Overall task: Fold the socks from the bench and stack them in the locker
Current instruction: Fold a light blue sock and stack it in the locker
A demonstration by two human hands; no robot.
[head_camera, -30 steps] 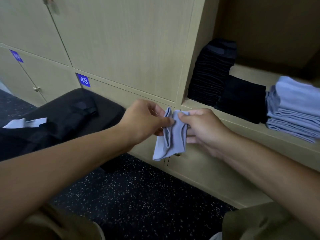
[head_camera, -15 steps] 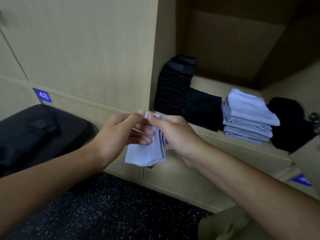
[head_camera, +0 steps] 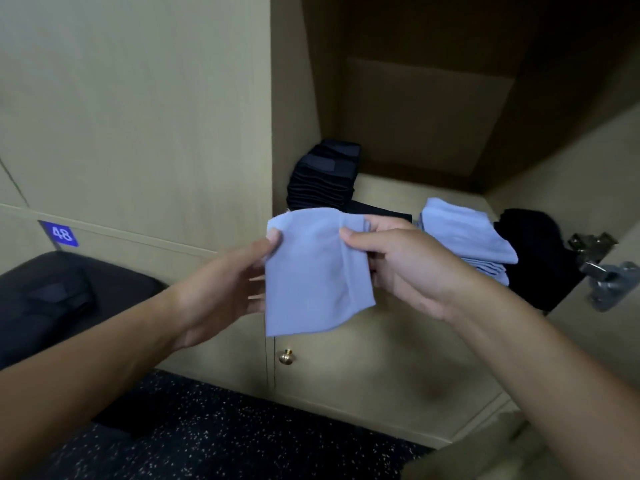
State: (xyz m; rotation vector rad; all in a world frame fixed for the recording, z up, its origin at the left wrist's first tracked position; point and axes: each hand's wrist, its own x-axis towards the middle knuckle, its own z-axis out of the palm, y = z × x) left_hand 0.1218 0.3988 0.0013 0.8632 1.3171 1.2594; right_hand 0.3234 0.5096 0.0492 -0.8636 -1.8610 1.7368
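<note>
- The light blue sock [head_camera: 313, 271] hangs folded in the air just in front of the open locker [head_camera: 426, 126], near its lower edge, flat face toward the camera and its loose end hanging down. Held this way, the fold can be checked and squared before it goes in, I judge.
- The right hand [head_camera: 398, 268] grips the sock's upper right edge: thumb across the near face, fingers [head_camera: 372, 221] curled round behind. This looks like the carrying grip, on the side nearest the matching pile.
- The left hand [head_camera: 225, 289] pinches the upper left corner with its thumb on the near face; its other fingers reach behind the cloth, and how they lie there cannot be told. It seems to keep the sock spread and taut so the layers stay together.
- Inside the locker, on its floor, a stack of light blue socks [head_camera: 464, 233] lies right of centre, touching or nearly touching the right hand in this view. The held sock probably belongs on top of it.
- A stack of black socks [head_camera: 325, 174] stands at the far left of the locker, a flatter black piece [head_camera: 381, 211] lies between the two stacks, and a loose black heap [head_camera: 533, 247] sits at the right. Colours are kept apart.
- A metal door hinge [head_camera: 602, 271] sticks out at the right edge, so the hand should stay left of it.
- The dark table [head_camera: 69, 296] is at the near left, below locker label 48 [head_camera: 59, 233].
</note>
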